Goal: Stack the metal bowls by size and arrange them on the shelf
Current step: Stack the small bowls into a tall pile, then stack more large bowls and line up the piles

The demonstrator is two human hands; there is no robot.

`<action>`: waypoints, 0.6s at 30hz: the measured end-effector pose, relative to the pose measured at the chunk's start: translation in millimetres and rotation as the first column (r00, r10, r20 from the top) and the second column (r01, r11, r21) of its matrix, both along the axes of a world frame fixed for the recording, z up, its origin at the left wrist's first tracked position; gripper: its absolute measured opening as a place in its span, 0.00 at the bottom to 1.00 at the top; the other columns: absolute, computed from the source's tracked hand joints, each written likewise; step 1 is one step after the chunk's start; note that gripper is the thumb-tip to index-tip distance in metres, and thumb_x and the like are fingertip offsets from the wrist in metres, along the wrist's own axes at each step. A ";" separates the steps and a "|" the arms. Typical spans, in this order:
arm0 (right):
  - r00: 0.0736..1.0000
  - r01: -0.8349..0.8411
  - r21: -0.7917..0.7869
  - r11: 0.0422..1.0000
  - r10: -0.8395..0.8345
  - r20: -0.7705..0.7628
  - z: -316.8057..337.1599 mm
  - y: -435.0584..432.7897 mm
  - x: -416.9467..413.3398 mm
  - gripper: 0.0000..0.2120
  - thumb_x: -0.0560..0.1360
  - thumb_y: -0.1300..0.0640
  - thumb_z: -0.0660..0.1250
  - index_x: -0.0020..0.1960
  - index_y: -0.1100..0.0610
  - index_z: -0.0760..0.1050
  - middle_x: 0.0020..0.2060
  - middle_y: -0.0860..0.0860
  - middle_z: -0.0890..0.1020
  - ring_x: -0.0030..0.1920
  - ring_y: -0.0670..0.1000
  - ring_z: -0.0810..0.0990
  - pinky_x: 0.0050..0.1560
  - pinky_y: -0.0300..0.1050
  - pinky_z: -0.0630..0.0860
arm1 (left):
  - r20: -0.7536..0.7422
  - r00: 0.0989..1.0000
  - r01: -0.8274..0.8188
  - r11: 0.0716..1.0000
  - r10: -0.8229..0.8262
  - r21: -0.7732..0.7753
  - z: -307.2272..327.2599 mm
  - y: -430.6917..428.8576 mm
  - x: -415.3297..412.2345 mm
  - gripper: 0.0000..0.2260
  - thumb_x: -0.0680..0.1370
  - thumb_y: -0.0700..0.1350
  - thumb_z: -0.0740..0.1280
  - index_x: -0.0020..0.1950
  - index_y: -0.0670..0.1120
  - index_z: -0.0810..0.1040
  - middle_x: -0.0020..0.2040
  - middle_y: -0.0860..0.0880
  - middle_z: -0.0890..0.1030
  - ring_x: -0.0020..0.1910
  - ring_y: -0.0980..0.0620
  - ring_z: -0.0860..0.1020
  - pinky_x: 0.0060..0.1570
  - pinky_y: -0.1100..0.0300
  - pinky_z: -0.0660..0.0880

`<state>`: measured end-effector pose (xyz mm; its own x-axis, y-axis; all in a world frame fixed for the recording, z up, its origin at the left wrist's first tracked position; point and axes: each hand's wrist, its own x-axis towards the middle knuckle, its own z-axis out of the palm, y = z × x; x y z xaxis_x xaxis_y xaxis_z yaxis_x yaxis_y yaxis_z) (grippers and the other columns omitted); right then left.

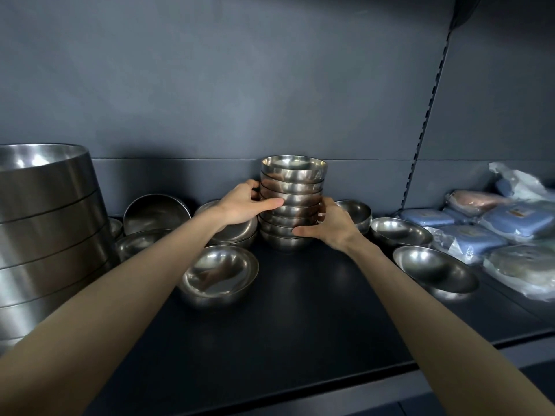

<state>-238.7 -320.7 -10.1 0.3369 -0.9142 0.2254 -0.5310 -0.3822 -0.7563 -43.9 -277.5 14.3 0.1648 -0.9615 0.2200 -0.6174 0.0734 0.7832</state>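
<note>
A: Head view has our stack of small bowls standing on the shelf close to the back wall, dead centre. Why both hands?

B: We judge a tall, slick column like that wants steadying from two sides. Our left hand wraps it at 9 o'clock, thumb across the front; our right hand cups it lower, at 3 o'clock. Both sets of fingers are closed against the metal.

A: How does it look?

B: Polished steel, nested rim over rim, fairly upright. Loose bowls lie around it: a wide bowl at 8 o'clock, a shallow bowl at 4 o'clock. Big basins sit stacked far left at 9, wrapped packets far right at 3.
</note>
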 end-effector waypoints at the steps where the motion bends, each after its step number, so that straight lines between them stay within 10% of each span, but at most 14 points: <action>1: 1.000 0.005 -0.007 1.000 -0.006 -0.022 2.5 2.4 -2.0 0.38 0.65 0.55 0.80 0.69 0.59 0.65 0.55 0.48 0.78 0.59 0.49 0.76 0.54 0.37 0.70 | 0.040 0.999 -0.012 1.000 0.012 0.014 2.8 2.1 -0.7 0.24 0.73 0.53 0.72 0.63 0.43 0.72 0.51 0.52 0.79 0.55 0.52 0.77 0.55 0.62 0.71; 11: 0.942 0.014 -0.280 0.960 -0.106 -0.318 47.9 65.6 -28.0 0.31 0.71 0.54 0.74 0.70 0.58 0.68 0.68 0.58 0.72 0.67 0.59 0.71 0.66 0.52 0.69 | 0.523 0.837 -0.102 0.985 0.161 -0.139 41.0 78.2 -13.4 0.31 0.74 0.55 0.70 0.72 0.44 0.66 0.71 0.45 0.70 0.70 0.45 0.67 0.68 0.51 0.64; 18: 0.928 -0.134 -0.496 0.858 -0.067 -0.366 85.5 151.0 -35.0 0.24 0.73 0.55 0.71 0.66 0.59 0.71 0.65 0.57 0.71 0.65 0.60 0.71 0.63 0.53 0.71 | 0.759 0.547 -0.132 0.932 0.354 -0.339 75.5 205.8 -29.5 0.30 0.76 0.58 0.64 0.74 0.48 0.61 0.71 0.45 0.66 0.70 0.44 0.63 0.65 0.49 0.62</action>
<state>-273.8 -169.7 75.4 0.5137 -0.6917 0.5076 -0.7042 -0.6779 -0.2111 -73.4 -71.7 89.8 0.0352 -0.8186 0.5733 -0.9949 -0.0830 -0.0575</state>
